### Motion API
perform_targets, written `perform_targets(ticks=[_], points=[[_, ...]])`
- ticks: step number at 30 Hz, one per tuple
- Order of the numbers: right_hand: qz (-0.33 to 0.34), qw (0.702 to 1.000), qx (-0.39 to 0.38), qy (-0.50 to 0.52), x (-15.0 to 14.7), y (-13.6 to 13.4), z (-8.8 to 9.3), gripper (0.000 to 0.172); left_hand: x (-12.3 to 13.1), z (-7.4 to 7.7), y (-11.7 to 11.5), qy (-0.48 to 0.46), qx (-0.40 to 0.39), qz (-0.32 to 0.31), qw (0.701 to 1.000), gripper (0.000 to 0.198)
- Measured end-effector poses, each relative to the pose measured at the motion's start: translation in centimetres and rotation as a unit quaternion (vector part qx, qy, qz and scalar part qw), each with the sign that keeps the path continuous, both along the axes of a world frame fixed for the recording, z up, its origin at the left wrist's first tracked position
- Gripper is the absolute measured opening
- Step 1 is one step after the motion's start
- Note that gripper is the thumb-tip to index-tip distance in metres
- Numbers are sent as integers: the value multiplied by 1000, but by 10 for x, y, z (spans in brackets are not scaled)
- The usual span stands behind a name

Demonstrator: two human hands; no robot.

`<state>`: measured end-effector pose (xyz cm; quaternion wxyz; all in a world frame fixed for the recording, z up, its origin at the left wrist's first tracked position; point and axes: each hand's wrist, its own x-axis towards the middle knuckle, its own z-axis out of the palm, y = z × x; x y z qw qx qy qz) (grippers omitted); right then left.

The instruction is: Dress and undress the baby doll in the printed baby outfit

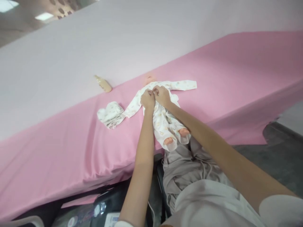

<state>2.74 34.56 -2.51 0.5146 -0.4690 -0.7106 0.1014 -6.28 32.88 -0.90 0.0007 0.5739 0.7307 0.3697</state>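
A baby doll (pixel 168 141) lies on its back, its feet toward me, dressed in a white patterned baby top (pixel 183 85) and matching trousers (pixel 162 124). The top's sleeves stretch out to both sides. Over the doll's chest, my left hand (pixel 148 99) is closed with its fingers pinching the front of the top. Close beside it, my right hand (pixel 162 96) pinches the same fabric, the fingertips of both hands nearly meeting. Whatever fastening lies between the fingertips is too small to make out. The doll's head (pixel 149 78) shows faintly beyond the collar.
A folded white patterned cloth (pixel 110 115) sits by the left sleeve end. Farther back lies a small bottle (pixel 103 84) with a pale yellowish content. Pink cloth (pixel 227 78) covers the table, meeting a white surface (pixel 71 63) behind. Below the left edge are dark items (pixel 111 201).
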Motion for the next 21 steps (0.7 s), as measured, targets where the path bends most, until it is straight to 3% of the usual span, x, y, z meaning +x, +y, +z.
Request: perform_targets(ticks=[7,12,18,21], points=[[-14,1000,-11,-23,0,-2,2,26,2,-1,1,17,25,-17,999,17],[17,1000,0,-18,3,-3,3,31,4,-2,-2,-8,39,-56,998,24],[21,997,5,-68,9,-10,1,24,6,-14,-23,3,54,-55,997,24],[22,994,25,-108,15,-16,-1,22,1,-21,-34,24,68,-90,993,27]])
